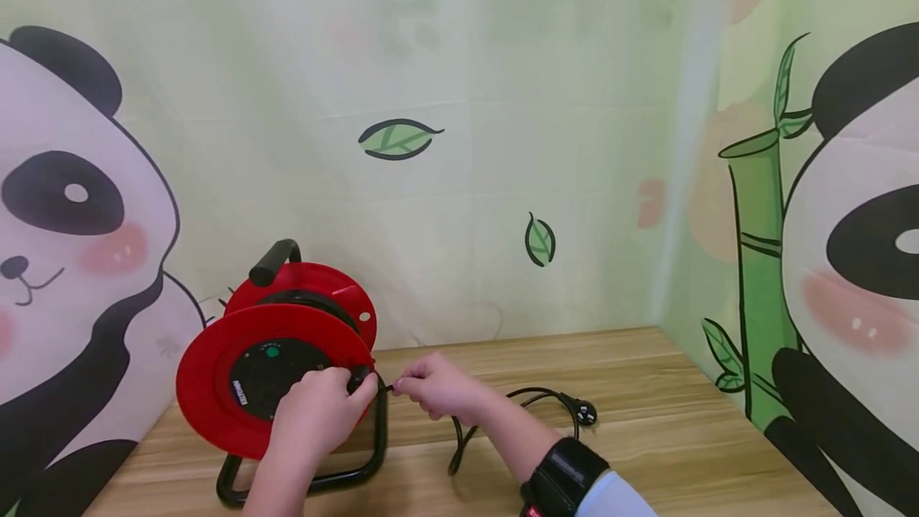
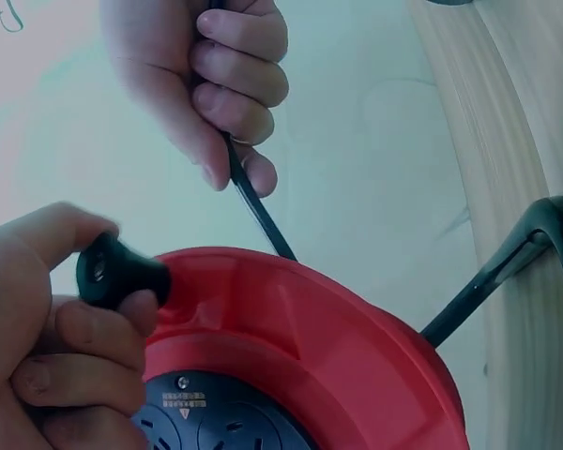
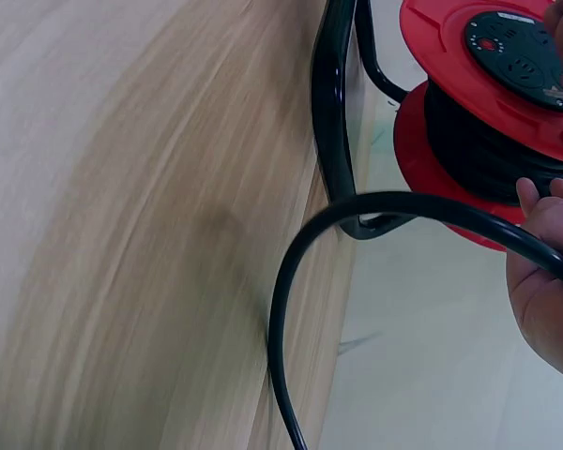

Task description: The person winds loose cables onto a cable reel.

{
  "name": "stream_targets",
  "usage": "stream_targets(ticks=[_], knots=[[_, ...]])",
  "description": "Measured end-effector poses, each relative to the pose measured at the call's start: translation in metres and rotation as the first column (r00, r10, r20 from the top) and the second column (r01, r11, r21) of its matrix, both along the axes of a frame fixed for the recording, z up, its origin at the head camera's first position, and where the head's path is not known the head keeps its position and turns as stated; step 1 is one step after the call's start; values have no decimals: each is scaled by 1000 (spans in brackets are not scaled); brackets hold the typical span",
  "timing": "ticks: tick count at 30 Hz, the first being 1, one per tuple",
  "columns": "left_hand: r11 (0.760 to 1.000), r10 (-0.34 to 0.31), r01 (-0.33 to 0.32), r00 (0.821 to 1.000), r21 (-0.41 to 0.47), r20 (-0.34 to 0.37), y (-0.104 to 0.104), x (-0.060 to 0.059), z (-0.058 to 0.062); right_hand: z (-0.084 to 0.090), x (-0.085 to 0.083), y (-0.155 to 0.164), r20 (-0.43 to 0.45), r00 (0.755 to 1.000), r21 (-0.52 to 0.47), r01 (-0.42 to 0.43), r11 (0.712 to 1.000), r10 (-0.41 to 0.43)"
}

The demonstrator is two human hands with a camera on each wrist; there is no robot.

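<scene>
A red cable reel on a black tube stand sits at the left of the wooden table. My left hand grips the reel's black winding knob on its red front disc. My right hand pinches the black cable just right of the reel. The cable loops over the table and ends in a black plug. The black socket panel faces outward.
A panda-and-bamboo printed backdrop closes in the table at the back and on both sides. A black wrist strap sits on my right forearm. Bare wood lies right of the plug.
</scene>
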State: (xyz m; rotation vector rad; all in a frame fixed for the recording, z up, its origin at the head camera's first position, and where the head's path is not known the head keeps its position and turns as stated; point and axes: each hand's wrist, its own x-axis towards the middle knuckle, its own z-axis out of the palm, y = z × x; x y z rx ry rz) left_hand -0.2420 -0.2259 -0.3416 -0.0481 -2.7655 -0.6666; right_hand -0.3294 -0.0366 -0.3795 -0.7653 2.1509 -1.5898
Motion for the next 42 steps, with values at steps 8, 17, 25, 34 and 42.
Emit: stream_targets(ticks=[8,17,25,34,42], knots=[[999,-28,30,992,-15,123,-1,-3,-10,-4,5,-7,4,1000,4,-12,1000,12],[999,-21,26,988,-27,153,1,-3,-7,6,1,19,-27,999,75,-17,997,19],[1000,-13,16,991,-18,133,5,-6,-7,17,-6,76,-136,990,223,0,975,31],[999,-8,16,987,-51,160,5,-4,-10,26,-30,165,-256,961,296,185,937,-109],[998,-15,28,979,-62,202,-7,-4,-14,29,-42,249,-263,923,198,336,921,-281]])
